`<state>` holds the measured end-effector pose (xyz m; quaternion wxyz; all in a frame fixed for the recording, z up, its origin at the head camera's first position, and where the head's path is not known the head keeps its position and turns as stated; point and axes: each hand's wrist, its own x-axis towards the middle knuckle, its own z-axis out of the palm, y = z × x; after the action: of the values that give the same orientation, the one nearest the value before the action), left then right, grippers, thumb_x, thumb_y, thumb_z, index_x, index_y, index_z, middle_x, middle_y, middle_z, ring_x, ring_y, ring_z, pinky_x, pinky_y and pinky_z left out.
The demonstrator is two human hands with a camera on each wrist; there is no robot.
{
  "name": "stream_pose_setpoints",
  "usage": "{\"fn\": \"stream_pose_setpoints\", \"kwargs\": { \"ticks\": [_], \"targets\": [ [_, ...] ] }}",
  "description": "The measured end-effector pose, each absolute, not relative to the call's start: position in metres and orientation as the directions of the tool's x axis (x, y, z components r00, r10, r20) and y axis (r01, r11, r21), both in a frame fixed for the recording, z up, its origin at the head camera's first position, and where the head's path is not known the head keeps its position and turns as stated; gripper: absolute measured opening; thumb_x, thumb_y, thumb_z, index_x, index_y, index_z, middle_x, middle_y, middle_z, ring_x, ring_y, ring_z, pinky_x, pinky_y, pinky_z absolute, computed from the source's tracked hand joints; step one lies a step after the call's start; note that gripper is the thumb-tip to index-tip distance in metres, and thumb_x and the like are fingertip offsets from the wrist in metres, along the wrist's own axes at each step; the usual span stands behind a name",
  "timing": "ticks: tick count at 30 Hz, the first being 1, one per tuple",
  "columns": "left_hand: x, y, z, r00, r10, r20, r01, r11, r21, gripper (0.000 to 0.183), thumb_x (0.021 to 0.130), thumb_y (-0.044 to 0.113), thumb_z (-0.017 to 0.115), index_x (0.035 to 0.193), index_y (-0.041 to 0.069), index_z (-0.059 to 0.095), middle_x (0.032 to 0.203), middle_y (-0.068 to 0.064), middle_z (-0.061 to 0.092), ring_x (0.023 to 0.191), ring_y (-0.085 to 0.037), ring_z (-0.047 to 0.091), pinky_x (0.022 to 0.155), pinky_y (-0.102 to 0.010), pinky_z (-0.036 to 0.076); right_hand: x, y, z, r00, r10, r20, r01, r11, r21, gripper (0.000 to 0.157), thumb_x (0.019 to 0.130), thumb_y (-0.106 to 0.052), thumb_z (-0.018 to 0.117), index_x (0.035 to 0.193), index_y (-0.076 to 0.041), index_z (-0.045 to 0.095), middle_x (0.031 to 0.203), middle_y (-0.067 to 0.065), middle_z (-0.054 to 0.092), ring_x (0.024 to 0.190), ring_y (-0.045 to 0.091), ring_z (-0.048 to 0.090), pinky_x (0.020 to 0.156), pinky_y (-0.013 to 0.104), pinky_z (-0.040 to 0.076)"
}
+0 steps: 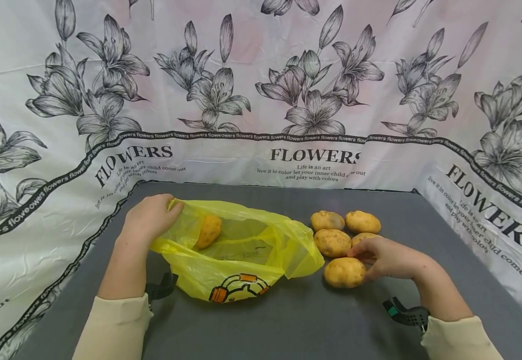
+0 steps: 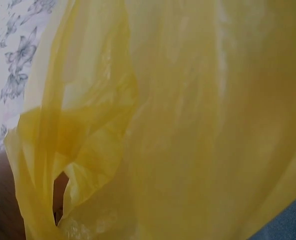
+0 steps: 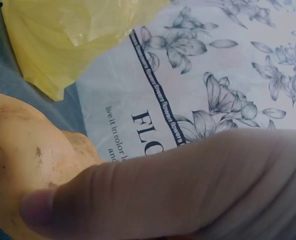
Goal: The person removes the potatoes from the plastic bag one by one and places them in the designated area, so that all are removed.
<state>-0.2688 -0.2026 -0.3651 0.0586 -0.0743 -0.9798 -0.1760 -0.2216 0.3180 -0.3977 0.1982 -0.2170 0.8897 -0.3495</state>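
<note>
Pinching yellow bag (image 1: 242, 267), left hand (image 1: 151, 220), gripping front potato (image 1: 344, 273), right hand (image 1: 391, 257)

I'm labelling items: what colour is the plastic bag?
The plastic bag is translucent yellow with a black and orange print, best seen in the head view.

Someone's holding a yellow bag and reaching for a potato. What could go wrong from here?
The left hand grips the thin yellow bag at one side, so its mouth might sag and get in the way.

The right hand pinches the front potato near one end, so it could slip out.

Neighbouring potatoes sit close behind that one; the fingers might knock one and set it rolling.
</note>
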Motion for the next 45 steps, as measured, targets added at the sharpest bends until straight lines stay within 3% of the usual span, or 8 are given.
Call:
{"fn": "stream_pose_setpoints", "kwargs": {
  "ticks": [4,6,10,20,31,45],
  "targets": [
    [-0.269,-0.202,-0.364,-0.983,0.125,0.137,0.164,0.928,0.333,0.049,0.106,0.035,0.043,0.13,-0.002,0.062,0.126,-0.025,0.065,0.11,-0.041,0.062,0.091,-0.061,0.048,-0.22,0.316,-0.399,-0.832,-0.526,-0.178,-0.279,0.673,-0.686,0.049,0.069,0.001,0.084,0.114,0.002,0.066,0.11,0.008,0.065,0.105,0.032,0.064,0.082,0.035,0.056],
    [-0.268,-0.201,-0.364,-0.983,0.126,0.134,0.164,0.929,0.331,0.049,0.106,0.035,0.043,0.13,-0.002,0.062,0.126,-0.025,0.065,0.109,-0.041,0.062,0.09,-0.061,0.048,-0.219,0.315,-0.401,-0.834,-0.526,-0.168,-0.291,0.678,-0.675,0.047,0.066,0.003,0.083,0.109,-0.001,0.065,0.101,0.005,0.063,0.093,0.024,0.062,0.074,0.031,0.053],
    [-0.267,-0.201,-0.363,-0.984,0.125,0.125,0.161,0.929,0.332,0.049,0.105,0.035,0.044,0.131,-0.002,0.062,0.127,-0.025,0.065,0.11,-0.041,0.062,0.089,-0.061,0.049,-0.218,0.311,-0.403,-0.839,-0.521,-0.158,-0.303,0.688,-0.66,0.049,0.062,0.008,0.081,0.105,-0.004,0.06,0.091,0.006,0.055,0.079,0.021,0.054,0.063,0.028,0.049],
    [-0.268,-0.2,-0.366,-0.984,0.134,0.115,0.165,0.931,0.325,0.049,0.106,0.036,0.045,0.131,-0.002,0.062,0.128,-0.026,0.064,0.115,-0.045,0.06,0.091,-0.062,0.048,-0.218,0.303,-0.405,-0.855,-0.503,-0.129,-0.335,0.724,-0.603,0.05,0.061,0.011,0.079,0.103,-0.007,0.058,0.085,0.007,0.048,0.075,0.019,0.046,0.058,0.027,0.041],
    [-0.27,-0.202,-0.365,-0.986,0.132,0.097,0.157,0.931,0.329,0.05,0.106,0.036,0.045,0.133,-0.003,0.06,0.131,-0.027,0.062,0.116,-0.045,0.059,0.092,-0.062,0.048,-0.219,0.301,-0.406,-0.865,-0.48,-0.149,-0.296,0.727,-0.62,0.052,0.063,0.008,0.082,0.107,-0.005,0.056,0.086,0.008,0.049,0.076,0.022,0.048,0.059,0.028,0.043],
    [-0.268,-0.201,-0.363,-0.989,0.138,0.048,0.147,0.932,0.331,0.057,0.107,0.037,0.042,0.143,-0.006,0.053,0.14,-0.029,0.056,0.127,-0.049,0.052,0.101,-0.064,0.043,-0.219,0.299,-0.407,-0.87,-0.473,-0.139,-0.285,0.712,-0.642,0.05,0.065,0.007,0.081,0.106,-0.003,0.055,0.086,0.01,0.048,0.076,0.022,0.048,0.06,0.028,0.043]
  ]
}}
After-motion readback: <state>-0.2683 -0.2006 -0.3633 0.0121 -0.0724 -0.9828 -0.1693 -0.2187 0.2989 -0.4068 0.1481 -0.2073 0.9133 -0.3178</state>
